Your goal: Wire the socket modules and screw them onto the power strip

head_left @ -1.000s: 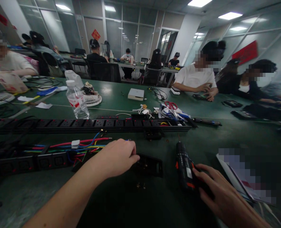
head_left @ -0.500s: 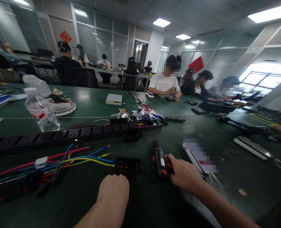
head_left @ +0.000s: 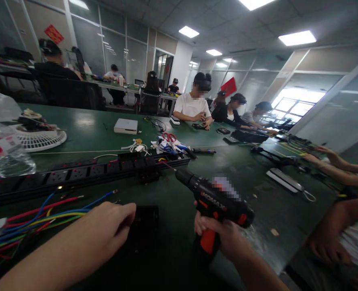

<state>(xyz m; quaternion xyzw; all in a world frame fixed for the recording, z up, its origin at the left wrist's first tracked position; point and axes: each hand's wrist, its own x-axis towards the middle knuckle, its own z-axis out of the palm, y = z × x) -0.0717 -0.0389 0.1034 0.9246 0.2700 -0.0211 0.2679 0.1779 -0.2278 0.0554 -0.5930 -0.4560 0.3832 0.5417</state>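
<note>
My right hand (head_left: 221, 238) grips the handle of a black and orange cordless screwdriver (head_left: 215, 198), lifted off the green table (head_left: 84, 121) with its bit pointing up and left toward the long black power strip (head_left: 84, 171). My left hand (head_left: 106, 230) rests low at the left with fingers curled, its tips touching a small black socket module (head_left: 147, 216) on the table. A bundle of red, blue, yellow and green wires (head_left: 45, 214) lies just left of that hand.
A water bottle (head_left: 3, 149) and a white fan guard (head_left: 39, 139) sit at the left. A white box (head_left: 126, 126), scissors (head_left: 168, 137) and loose cables lie beyond the strip. A neighbour's arm (head_left: 336, 226) rests at the right; several people sit across the table.
My right hand has lifted the screwdriver off the table and turned its bit toward the power strip. My left hand moved forward onto the socket module. The view swung right.
</note>
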